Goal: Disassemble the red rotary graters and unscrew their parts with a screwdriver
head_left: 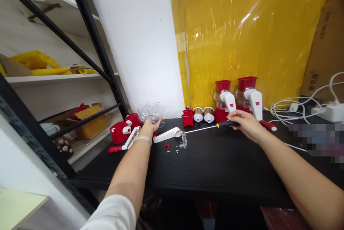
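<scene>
My right hand (245, 124) pinches the end of the dark handle of a long screwdriver (204, 128). Its thin shaft points left, its tip close to a small clear plastic fitting (184, 141) and the round end of a white crank arm (168, 135). My left hand (153, 125) is at a group of clear plastic housings (151, 111), fingers curled around the nearest one and partly hidden. Below the crank arm lie a small red part (167, 146) and several small screws (177, 151).
Left are red bases (120, 133) and a red-handled white crank (130, 140). Two assembled rotary graters (223, 97) stand behind my right hand, beside metal drums (198, 114) and red hoppers (187, 118). White cables (288, 109) lie right; a black shelf frame (94, 36) rises left.
</scene>
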`<state>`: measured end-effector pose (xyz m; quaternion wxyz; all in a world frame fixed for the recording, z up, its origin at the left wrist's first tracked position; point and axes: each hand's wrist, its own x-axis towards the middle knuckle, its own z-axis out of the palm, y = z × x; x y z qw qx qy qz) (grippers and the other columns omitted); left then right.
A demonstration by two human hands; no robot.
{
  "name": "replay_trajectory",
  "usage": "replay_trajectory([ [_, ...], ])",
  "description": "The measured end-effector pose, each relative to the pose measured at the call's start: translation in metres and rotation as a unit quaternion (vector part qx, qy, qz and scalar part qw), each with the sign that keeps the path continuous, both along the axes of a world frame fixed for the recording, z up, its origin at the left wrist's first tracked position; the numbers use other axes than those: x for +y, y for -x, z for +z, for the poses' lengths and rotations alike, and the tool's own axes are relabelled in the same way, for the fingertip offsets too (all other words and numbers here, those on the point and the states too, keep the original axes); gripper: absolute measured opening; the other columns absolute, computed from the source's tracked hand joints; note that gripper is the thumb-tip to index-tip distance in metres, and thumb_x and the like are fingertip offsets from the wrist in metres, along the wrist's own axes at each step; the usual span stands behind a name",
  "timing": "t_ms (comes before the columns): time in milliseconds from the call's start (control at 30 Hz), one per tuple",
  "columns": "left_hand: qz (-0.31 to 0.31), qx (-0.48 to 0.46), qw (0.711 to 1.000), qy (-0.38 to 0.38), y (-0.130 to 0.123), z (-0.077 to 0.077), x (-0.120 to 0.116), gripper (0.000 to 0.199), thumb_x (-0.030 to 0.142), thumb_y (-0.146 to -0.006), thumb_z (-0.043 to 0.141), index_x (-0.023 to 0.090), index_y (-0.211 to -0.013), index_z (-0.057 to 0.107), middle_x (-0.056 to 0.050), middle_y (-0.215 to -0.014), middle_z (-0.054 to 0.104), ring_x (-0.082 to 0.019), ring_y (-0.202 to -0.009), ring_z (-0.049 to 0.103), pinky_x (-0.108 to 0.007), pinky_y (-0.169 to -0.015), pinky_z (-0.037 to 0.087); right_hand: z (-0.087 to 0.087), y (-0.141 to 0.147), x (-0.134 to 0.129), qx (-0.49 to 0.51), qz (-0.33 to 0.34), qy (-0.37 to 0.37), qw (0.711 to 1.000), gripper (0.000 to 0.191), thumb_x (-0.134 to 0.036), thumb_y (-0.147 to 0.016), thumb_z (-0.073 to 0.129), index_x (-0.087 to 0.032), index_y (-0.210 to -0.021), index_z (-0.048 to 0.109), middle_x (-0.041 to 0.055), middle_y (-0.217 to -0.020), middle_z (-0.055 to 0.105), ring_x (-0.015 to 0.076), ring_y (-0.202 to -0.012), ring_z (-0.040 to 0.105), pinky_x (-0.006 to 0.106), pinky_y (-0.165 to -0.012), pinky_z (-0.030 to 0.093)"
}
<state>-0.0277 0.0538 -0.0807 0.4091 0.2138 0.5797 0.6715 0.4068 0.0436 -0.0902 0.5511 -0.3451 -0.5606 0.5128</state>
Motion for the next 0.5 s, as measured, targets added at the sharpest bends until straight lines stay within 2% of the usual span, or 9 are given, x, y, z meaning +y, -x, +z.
replay_trajectory([
  [133,-0.022,-0.041,0.999,0.028,0.005,-0.003,-0.003,0.053,0.029,-0.091,0.036,0.018,-0.143,0.037,-0.02,-0.116,0.063,-0.029,-0.104,0.066,-0.042,-0.07,0.06,-0.002,-0.001,0.002,-0.004,-0.002,-0.004,1.0,0.021,-0.028,-0.06,0.078,-0.018,-0.07,0.062,0.0017,-0.067,0.06,0.0122,-0.057,0.053,0.023,-0.043,0.039],
  [267,-0.034,-0.031,0.998,0.045,0.007,-0.002,-0.004,0.049,0.026,-0.092,0.032,0.018,-0.14,0.041,-0.018,-0.108,0.066,-0.028,-0.103,0.066,-0.042,-0.07,0.06,-0.003,-0.002,0.004,-0.003,0.004,-0.003,1.0,0.019,-0.026,-0.061,0.077,-0.018,-0.071,0.063,0.0009,-0.067,0.06,0.0113,-0.057,0.053,0.022,-0.044,0.039],
  [400,-0.035,0.021,0.997,0.058,0.01,-0.001,-0.009,0.045,0.027,-0.094,0.028,0.009,-0.129,0.051,-0.02,-0.094,0.068,-0.028,-0.092,0.07,-0.04,-0.069,0.06,-0.003,-0.002,0.004,-0.001,0.007,-0.002,1.0,0.019,-0.026,-0.061,0.078,-0.018,-0.071,0.063,0.0008,-0.066,0.06,0.0108,-0.056,0.053,0.022,-0.044,0.039],
  [500,0.006,0.102,0.994,0.043,0.016,0.001,-0.018,0.044,0.037,-0.092,0.036,0.008,-0.117,0.058,-0.02,-0.083,0.068,-0.032,-0.086,0.07,-0.044,-0.068,0.058,-0.002,-0.002,0.003,0.001,0.003,-0.006,1.0,0.021,-0.027,-0.06,0.079,-0.018,-0.071,0.063,0.0011,-0.066,0.06,0.0114,-0.056,0.053,0.022,-0.043,0.039],
])
